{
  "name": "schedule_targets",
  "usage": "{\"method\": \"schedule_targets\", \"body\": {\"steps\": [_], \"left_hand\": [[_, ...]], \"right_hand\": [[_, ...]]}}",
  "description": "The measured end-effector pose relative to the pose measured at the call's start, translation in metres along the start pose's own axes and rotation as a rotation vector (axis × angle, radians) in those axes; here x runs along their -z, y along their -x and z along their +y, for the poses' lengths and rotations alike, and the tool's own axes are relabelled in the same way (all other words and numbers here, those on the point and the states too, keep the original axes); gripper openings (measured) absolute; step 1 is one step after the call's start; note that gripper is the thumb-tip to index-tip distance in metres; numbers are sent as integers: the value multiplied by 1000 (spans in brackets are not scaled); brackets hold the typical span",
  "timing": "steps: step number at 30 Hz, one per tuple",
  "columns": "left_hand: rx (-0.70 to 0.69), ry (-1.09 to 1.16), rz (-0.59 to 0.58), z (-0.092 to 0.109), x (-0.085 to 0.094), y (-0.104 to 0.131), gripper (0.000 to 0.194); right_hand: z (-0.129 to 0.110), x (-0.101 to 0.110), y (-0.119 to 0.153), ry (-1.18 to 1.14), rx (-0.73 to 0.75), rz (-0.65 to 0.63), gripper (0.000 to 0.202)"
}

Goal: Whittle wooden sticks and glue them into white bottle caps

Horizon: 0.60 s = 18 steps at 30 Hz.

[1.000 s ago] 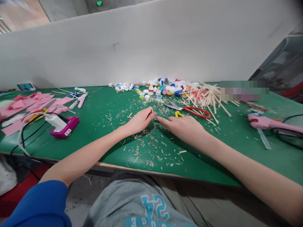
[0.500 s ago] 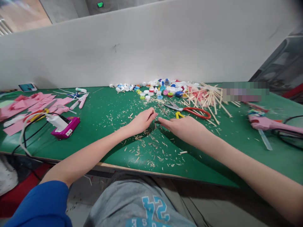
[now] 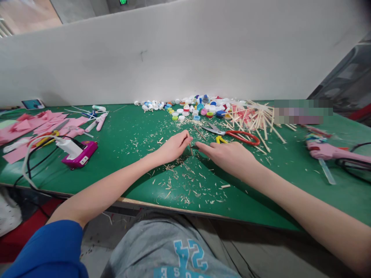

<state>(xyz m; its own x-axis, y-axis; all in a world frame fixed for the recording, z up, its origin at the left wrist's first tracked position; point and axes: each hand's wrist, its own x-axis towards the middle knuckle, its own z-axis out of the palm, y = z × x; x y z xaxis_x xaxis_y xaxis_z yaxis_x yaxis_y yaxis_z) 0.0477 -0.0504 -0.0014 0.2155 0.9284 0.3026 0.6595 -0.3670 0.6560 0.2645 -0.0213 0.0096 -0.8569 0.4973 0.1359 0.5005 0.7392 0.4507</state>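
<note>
Along the green table (image 3: 121,131), shavings (image 3: 185,201) lie scattered from the near edge back toward the caps (image 3: 199,108). Over this litter, the left hand (image 3: 176,146) has thumb and fingers pinched together on a thin stick (image 3: 191,151), its lower end pointing down. The right hand (image 3: 232,156) is curled closed around a dark tool (image 3: 194,147), mostly hidden; its tip is just beside the stick, contact undetermined.

Caps of mixed colours stand heaped near a pale partition (image 3: 174,58), which rises behind the table. Right of the caps, loose sticks (image 3: 266,125) fan out; red-handled scissors (image 3: 214,131) lie open nearer the hands. At far right rests a pink glue gun (image 3: 321,150). At left are pink paper (image 3: 14,133), a purple power strip (image 3: 87,154) with a white plug (image 3: 70,148) seated, and a phone (image 3: 32,104) near the partition. Beyond the partition, a green lit sign (image 3: 123,2) is partly visible.
</note>
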Motion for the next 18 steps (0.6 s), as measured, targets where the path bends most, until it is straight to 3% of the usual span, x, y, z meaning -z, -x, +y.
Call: {"method": "schedule_targets", "body": {"steps": [6, 12, 18], "left_hand": [[-3, -6, -4, -1, 0, 0, 26], [-1, -18, -3, 0, 0, 1, 26], [-3, -32, -12, 5, 3, 2, 26]], "right_hand": [[-6, 2, -2, -68, 51, -141, 40], [-8, 5, 0, 15, 21, -93, 60], [-8, 12, 0, 34, 19, -68, 61]]}}
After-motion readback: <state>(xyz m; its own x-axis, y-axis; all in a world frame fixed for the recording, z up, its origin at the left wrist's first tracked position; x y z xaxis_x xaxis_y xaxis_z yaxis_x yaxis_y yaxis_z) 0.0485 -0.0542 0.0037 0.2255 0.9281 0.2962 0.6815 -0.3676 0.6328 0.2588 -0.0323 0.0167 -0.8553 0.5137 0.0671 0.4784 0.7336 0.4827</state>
